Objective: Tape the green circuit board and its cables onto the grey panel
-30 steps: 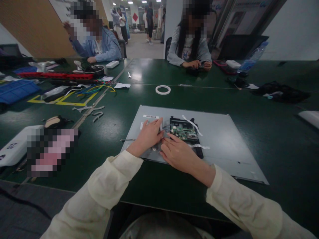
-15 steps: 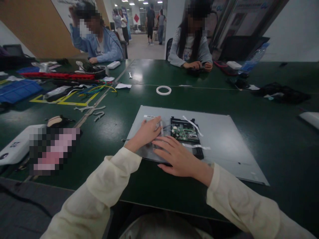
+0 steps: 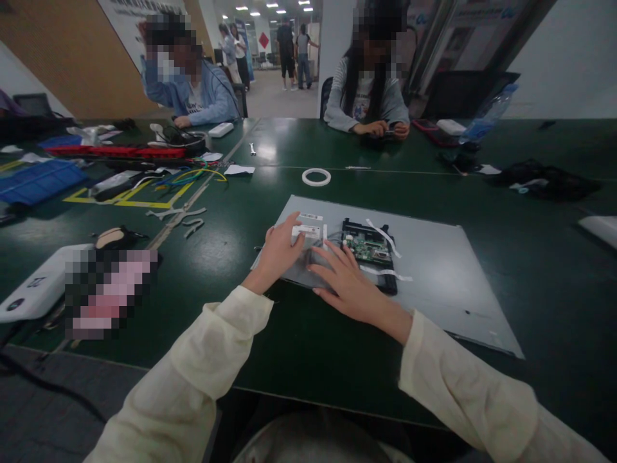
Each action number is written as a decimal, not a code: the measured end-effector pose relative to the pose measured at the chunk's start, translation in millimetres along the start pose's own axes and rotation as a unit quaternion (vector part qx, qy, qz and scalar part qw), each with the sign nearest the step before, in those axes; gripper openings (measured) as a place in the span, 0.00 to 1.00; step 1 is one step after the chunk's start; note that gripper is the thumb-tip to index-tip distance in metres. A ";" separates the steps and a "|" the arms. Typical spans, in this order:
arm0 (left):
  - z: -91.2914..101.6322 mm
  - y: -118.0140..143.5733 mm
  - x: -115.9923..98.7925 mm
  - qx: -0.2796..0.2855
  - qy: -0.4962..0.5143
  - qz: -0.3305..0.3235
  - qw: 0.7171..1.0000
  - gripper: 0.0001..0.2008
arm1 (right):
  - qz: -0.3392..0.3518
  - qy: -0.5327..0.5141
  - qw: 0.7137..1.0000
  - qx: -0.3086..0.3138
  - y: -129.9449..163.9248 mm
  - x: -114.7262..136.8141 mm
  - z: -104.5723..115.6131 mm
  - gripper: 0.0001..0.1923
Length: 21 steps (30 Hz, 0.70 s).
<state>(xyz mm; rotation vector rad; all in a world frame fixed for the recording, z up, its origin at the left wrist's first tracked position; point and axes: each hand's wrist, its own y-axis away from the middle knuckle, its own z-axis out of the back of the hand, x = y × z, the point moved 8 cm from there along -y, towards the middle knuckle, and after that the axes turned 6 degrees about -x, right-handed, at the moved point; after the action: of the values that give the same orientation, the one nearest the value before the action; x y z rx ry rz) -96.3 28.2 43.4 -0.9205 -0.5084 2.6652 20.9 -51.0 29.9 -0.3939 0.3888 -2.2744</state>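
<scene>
A flat grey metal panel (image 3: pixel 434 270) lies on the table in front of me. On it sits a black frame with a green circuit board (image 3: pixel 369 251), crossed by strips of white tape (image 3: pixel 385 274). My left hand (image 3: pixel 279 251) rests at the panel's left end beside a white label (image 3: pixel 307 231), fingers apart. Over the near left part of the panel lies my right hand (image 3: pixel 349 283), its fingers spread close to the cables left of the board. Neither hand grips anything that I can see. The cables are partly hidden by my right fingers.
A tape roll (image 3: pixel 316 177) lies beyond the panel, with a small wrench (image 3: pixel 252 149) farther off. To the left are a white device (image 3: pixel 43 283), grey strips (image 3: pixel 193 226), coloured wires (image 3: pixel 193 177) and a blue tray (image 3: pixel 43 180). Two people sit across the table.
The panel has turned slightly, its left end shifting away from me and to the right. Both hands moved with it; my left hand uncovered the label, and my right fingers moved up and right.
</scene>
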 end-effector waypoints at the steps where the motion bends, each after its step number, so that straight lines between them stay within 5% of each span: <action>1: -0.7 0.3 0.5 0.004 -0.001 0.003 1.000 0.22 | -0.012 0.007 1.000 -0.003 0.1 -8.2 -0.6 0.20; 13: -2.0 4.0 3.6 0.015 0.012 0.022 1.000 0.21 | -0.159 0.098 0.981 -0.058 21.9 -104.3 9.6 0.20; 21: -11.2 8.8 1.5 0.045 0.012 0.000 0.999 0.21 | -0.334 0.200 0.918 -0.076 74.2 -200.5 32.8 0.25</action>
<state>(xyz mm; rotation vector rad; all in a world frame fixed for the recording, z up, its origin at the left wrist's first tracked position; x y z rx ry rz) -91.5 23.5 30.8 -0.9269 -0.3800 2.6499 212.1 45.2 -1.4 -0.1380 0.7282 -3.0190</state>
